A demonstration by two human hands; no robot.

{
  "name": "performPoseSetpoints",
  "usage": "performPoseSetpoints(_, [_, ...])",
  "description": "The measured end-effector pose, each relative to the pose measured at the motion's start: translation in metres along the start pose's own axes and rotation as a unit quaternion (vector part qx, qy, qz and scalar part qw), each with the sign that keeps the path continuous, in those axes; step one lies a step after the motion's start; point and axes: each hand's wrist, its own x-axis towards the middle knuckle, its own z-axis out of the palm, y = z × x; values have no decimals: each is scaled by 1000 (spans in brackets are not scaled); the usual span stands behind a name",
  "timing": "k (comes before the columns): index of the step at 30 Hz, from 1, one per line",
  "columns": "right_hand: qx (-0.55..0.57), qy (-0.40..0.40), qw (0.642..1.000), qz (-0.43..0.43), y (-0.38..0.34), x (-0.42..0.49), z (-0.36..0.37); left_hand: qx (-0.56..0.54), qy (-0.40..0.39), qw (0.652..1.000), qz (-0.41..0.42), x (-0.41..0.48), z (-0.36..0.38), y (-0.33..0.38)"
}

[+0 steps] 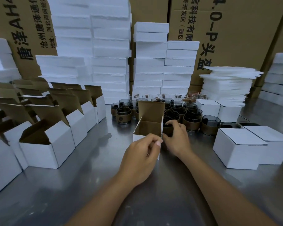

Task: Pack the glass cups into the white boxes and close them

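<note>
- Two bare forearms reach in from the lower edge across a steel table (72, 185), the left one angled in from the lower left, the right one from the lower right.
- Left hand (140, 157): fingers curled, thumb tip and fingers pinching the near right corner of an open white box (147, 128), whose lid flap stands upright at the back.
- Right hand (178, 137): palm down just right of that box, fingers curled round a dark glass cup (167, 130) with a brown sleeve; the cup sits right beside the box's right wall, outside it.
- Closed white boxes (240, 147) stand to the right; rows of open boxes (59, 144) line the left side.
- More sleeved cups (191, 119) crowd the table behind the open box.
- Stacks of white foam blocks (109, 54) and large printed cardboard cartons (235, 30) fill the background.
</note>
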Motion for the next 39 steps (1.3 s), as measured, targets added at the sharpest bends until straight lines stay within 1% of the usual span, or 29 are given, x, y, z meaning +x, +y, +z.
performPoseSetpoints(5, [12,66,998,-3,4,-4,-2,8,-48,999,-20,-1,1,-5])
performPoseSetpoints(9, [38,84,996,-4,6,-16,-10,40,-67,997,-13,-3,-1,-6])
performPoseSetpoints(11, [111,116,987,11,2,-25,-18,23,-64,997,-24,-4,-3,-6])
performPoseSetpoints(14, [246,166,954,32,-11,-42,-34,-37,-41,996,-64,-4,-6,-3])
performPoseSetpoints(16, [338,152,928,41,-22,-55,-40,-108,-31,989,-101,-4,-9,0])
performPoseSetpoints(19, [452,96,885,52,-30,-73,-38,-240,-40,956,-161,-5,-11,8])
performPoseSetpoints(21, [470,59,879,60,-31,-83,-34,-299,-54,934,-187,-5,-13,12])
performPoseSetpoints(23, [461,35,885,51,-29,-90,-32,-333,-74,918,-201,-7,-14,14])
performPoseSetpoints(26, [448,-2,893,37,-28,-95,-32,-335,-113,913,-201,-11,-17,14])
performPoseSetpoints(29, [439,-30,897,33,-28,-96,-31,-337,-131,908,-211,-13,-18,14])
performPoseSetpoints(35, [421,-74,904,19,-27,-98,-33,-330,-125,911,-215,-14,-16,12])
performPoseSetpoints(39, [433,-71,898,39,-26,-97,-33,-318,-113,918,-208,-12,-16,11])
